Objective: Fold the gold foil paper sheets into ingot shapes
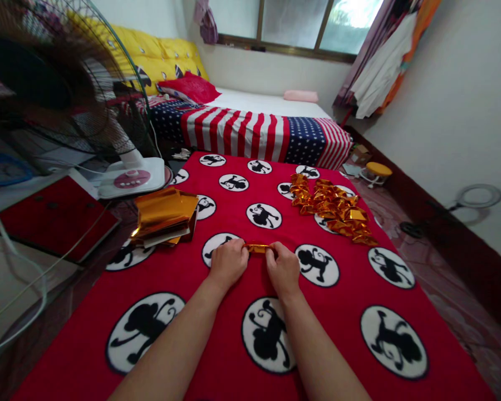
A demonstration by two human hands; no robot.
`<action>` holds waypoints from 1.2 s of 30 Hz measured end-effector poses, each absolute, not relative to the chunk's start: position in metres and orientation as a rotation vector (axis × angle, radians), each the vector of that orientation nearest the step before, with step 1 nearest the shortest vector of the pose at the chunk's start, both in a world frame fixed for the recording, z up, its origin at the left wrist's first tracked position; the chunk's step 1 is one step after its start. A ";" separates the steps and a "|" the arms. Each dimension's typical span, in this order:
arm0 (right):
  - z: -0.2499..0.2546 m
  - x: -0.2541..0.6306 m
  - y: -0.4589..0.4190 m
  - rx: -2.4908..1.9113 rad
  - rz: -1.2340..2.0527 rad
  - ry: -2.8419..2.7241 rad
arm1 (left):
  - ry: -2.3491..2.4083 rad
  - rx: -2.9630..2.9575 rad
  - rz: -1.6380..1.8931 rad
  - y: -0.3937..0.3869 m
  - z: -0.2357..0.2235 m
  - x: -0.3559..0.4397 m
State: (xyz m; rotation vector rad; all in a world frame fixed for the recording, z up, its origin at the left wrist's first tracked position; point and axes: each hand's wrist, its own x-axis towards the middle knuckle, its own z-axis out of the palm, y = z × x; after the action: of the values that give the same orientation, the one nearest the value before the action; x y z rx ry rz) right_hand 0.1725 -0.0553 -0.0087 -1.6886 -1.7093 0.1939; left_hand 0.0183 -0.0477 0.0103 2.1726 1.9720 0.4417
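Observation:
A narrow folded strip of gold foil paper (258,248) lies crosswise between my hands over the red monkey-print cloth (250,284). My left hand (229,260) is closed on its left end. At the right end, my right hand (283,266) pinches it in the same way. A stack of flat gold foil sheets (165,216) rests on the cloth to the left, beyond my left hand. Several folded gold foil pieces (332,207) sit in rows to the right, beyond my right hand. My fingertips are partly hidden behind the hands.
An electric fan (131,174) stands at the left beside a dark red box-like object (54,214). A bed with a stars-and-stripes cover (250,131) lies across the far side. At the right are a yellow-topped stool (378,169) and hanging clothes (384,67).

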 end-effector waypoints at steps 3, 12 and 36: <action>-0.007 0.175 -0.056 -1.691 0.160 -1.793 | 1.916 2.236 0.391 -0.047 0.012 0.016; 0.009 0.187 -0.054 -1.815 0.142 -2.105 | 1.737 2.269 0.194 -0.042 0.029 0.006; 0.043 0.184 -0.057 -1.955 0.218 -2.366 | 1.654 2.353 -0.056 -0.047 0.039 0.002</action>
State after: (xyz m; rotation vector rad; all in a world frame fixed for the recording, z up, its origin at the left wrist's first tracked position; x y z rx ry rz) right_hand 0.1837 -0.0566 0.0426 -1.9545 -2.3657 0.2182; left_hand 0.0015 -0.0472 0.0390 2.3533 1.6543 -0.0561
